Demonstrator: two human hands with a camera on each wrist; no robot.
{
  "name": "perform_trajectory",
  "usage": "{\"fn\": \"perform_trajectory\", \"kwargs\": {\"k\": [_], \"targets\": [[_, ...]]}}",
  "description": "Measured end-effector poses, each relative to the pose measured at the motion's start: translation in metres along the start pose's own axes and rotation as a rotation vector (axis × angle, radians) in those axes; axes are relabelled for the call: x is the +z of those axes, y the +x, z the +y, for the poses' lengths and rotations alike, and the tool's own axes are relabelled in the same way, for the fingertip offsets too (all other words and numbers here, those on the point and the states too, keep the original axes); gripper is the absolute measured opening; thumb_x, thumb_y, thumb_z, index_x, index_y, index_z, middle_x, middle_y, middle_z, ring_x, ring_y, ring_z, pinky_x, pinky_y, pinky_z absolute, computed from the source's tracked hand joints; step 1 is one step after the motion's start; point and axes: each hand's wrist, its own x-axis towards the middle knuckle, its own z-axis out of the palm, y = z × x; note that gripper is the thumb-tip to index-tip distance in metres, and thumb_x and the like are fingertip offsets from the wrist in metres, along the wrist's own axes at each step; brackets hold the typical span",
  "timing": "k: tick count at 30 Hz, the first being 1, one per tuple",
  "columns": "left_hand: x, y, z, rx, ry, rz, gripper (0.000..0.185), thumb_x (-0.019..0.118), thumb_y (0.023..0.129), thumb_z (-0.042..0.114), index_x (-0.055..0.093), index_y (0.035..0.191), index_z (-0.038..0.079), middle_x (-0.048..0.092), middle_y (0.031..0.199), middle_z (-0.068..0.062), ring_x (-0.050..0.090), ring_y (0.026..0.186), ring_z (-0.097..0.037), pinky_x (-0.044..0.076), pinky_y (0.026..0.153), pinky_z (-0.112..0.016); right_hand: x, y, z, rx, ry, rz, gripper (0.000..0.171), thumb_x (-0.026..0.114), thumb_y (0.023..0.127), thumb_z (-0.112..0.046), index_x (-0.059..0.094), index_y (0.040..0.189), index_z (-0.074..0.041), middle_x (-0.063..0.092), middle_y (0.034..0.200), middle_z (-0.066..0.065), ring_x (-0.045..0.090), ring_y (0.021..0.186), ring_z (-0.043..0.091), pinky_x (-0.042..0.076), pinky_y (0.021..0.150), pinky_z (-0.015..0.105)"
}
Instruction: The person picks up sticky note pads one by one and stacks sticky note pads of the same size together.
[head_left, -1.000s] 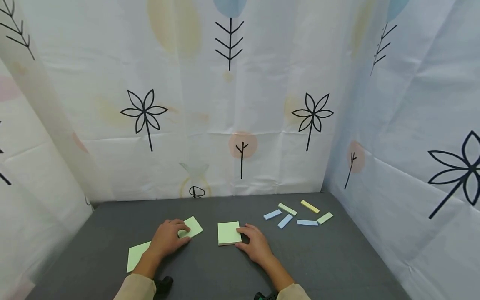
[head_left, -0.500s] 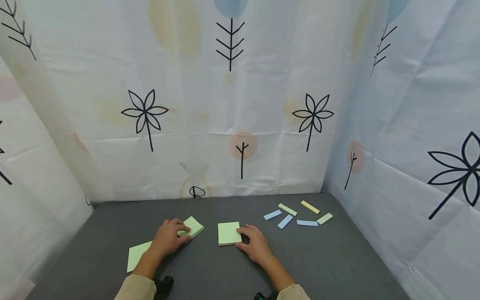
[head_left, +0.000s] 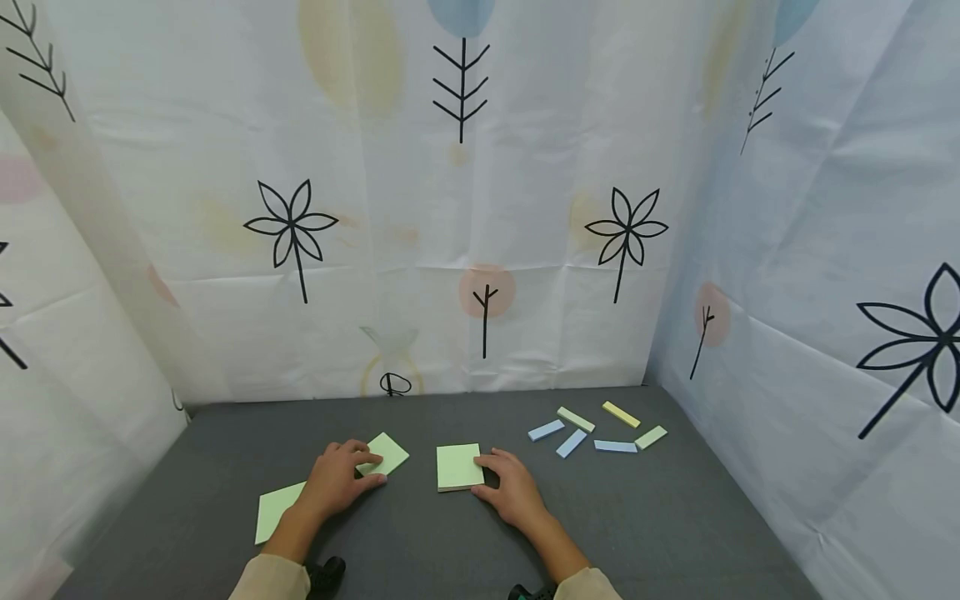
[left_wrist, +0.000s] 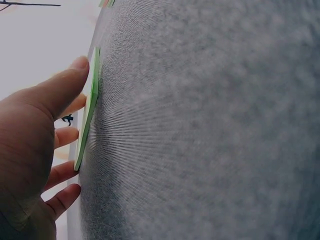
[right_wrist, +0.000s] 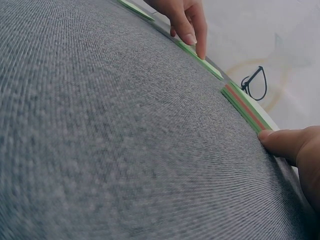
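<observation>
In the head view a pale green square sticky note pad lies under the fingers of my left hand. In the left wrist view the fingers touch this thin pad, while the thumb stands off its face. Right of it is a second pale green sticky note pad, set square. My right hand pinches its right near corner, thumb at the front edge. From the right wrist this pad looks thicker, with a reddish layer between green ones. A third pale green pad lies partly hidden behind my left forearm.
Several small strips lie at the back right of the grey table: blue strips, pale green strips and a yellow strip. White patterned cloth stands behind the table and on both sides.
Half a second ago the pad under my left hand showed a thick, layered near edge; now it looks thin and flat. My left thumb has shifted slightly right. The right hand has stayed in place.
</observation>
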Motion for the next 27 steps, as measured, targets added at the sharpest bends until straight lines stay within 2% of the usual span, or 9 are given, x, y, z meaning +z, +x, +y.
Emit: {"fn": "perform_trajectory", "kwargs": {"k": [5,8,15,19,23,27], "targets": [[-0.0008,-0.0033,0.0006,0.016,-0.045,0.036,0.026,0.079,0.080,0.026,0.076,0.103,0.015,0.063,0.114,-0.009,0.053,0.104,-0.037,0.040,0.086,-0.057,0.0013,0.0006,0.0014,-0.001,-0.012,0.000,0.045,0.080,0.080,-0.022,0.068,0.121,-0.010,0.062,0.125,0.014,0.051,0.123,0.034,0.043,0.094,0.053],[-0.0008,-0.0048,0.0007,-0.012,-0.057,0.041,0.027,0.080,0.079,0.023,0.075,0.104,0.013,0.063,0.116,-0.011,0.053,0.106,-0.038,0.040,0.087,-0.057,0.0019,0.0005,0.0017,0.005,-0.005,-0.001,0.045,0.080,0.080,-0.022,0.068,0.121,-0.010,0.062,0.126,0.015,0.051,0.124,0.034,0.044,0.094,0.053],[-0.0049,-0.0058,0.0025,-0.168,0.070,0.001,0.053,0.077,0.079,0.043,0.069,0.119,0.010,0.060,0.124,-0.015,0.050,0.112,-0.043,0.038,0.083,-0.062,0.0024,0.0010,0.0010,0.008,-0.006,0.008,0.045,0.081,0.079,-0.022,0.069,0.120,-0.010,0.063,0.125,0.013,0.052,0.123,0.033,0.044,0.094,0.052],[-0.0060,-0.0071,0.0025,-0.240,0.073,-0.005,0.066,0.075,0.078,0.053,0.066,0.124,0.007,0.057,0.128,-0.019,0.046,0.116,-0.045,0.033,0.086,-0.065,0.0022,0.0012,0.0011,0.012,-0.011,0.006,0.045,0.081,0.079,-0.022,0.069,0.120,-0.010,0.063,0.125,0.013,0.052,0.123,0.033,0.044,0.094,0.052],[-0.0044,-0.0074,0.0013,-0.277,0.066,0.003,0.073,0.074,0.075,0.059,0.066,0.123,0.005,0.057,0.128,-0.019,0.045,0.116,-0.044,0.032,0.085,-0.064,0.0013,0.0011,0.0008,0.006,-0.009,0.006,0.045,0.081,0.079,-0.022,0.069,0.120,-0.010,0.063,0.125,0.014,0.052,0.123,0.034,0.044,0.094,0.053],[-0.0023,-0.0070,-0.0003,-0.290,0.042,0.007,0.073,0.075,0.074,0.059,0.065,0.122,0.004,0.057,0.127,-0.019,0.044,0.116,-0.044,0.031,0.086,-0.063,0.0012,0.0007,0.0010,0.000,-0.014,0.005,0.044,0.082,0.079,-0.021,0.069,0.119,-0.010,0.063,0.124,0.014,0.052,0.122,0.034,0.044,0.093,0.053]]}}
